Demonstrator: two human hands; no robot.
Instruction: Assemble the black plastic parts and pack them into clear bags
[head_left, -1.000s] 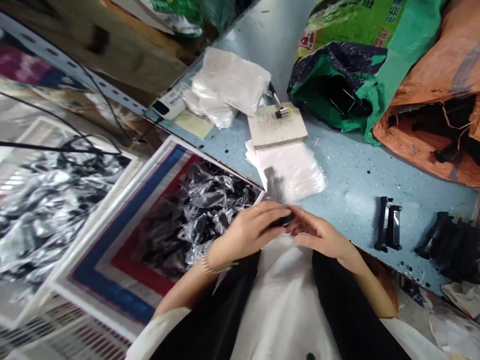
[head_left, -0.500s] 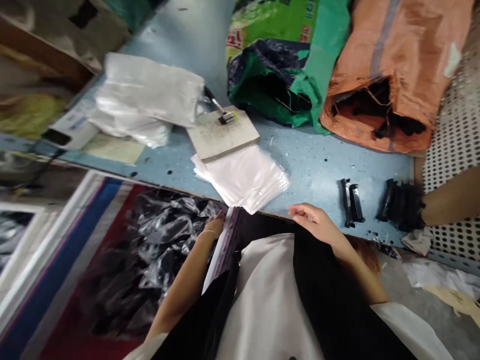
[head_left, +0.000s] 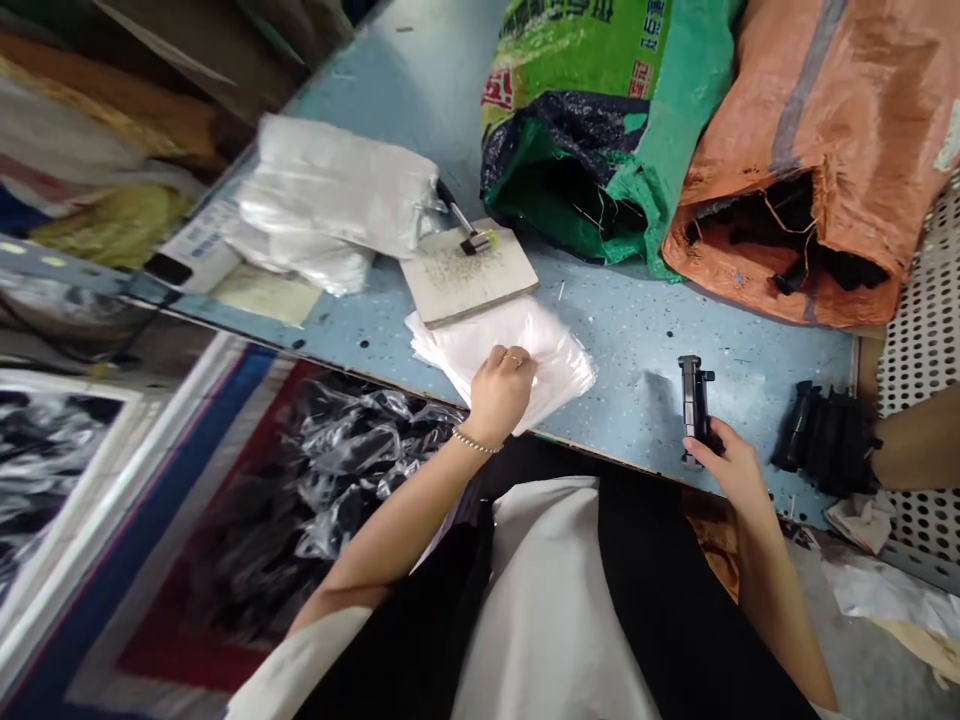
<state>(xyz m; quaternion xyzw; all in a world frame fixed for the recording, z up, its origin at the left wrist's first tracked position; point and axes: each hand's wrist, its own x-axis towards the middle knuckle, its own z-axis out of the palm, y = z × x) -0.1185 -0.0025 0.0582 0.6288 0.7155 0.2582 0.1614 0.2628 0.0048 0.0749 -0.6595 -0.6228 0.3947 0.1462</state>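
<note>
My left hand (head_left: pixel 501 392), with a ring and a bead bracelet, presses bent fingers onto a stack of clear plastic bags (head_left: pixel 559 345). Its fingertips are closed on the top bag. To the right, my right hand (head_left: pixel 724 455) grips the near end of slim black plastic parts (head_left: pixel 694 400), thumb on one side and fingers on the other. They are held over the blue table (head_left: pixel 622 300), and I cannot tell how many are in the grip. A pale board (head_left: pixel 442 285) lies on the back of the bag stack, bearing a black-handled tool with a metal head (head_left: pixel 474 243).
A green sack (head_left: pixel 667 190) and an orange sack (head_left: pixel 855 130) lie with open mouths towards me. More black parts (head_left: pixel 821 440) sit at right beside another person's arm (head_left: pixel 919 440). Folded plastic bags (head_left: pixel 337 190) lie at left. Below is a container of bagged black items (head_left: pixel 367 450).
My left hand has come up from beside the lower container onto the plastic bags. My right hand has moved right from the table edge and taken hold of the black plastic parts.
</note>
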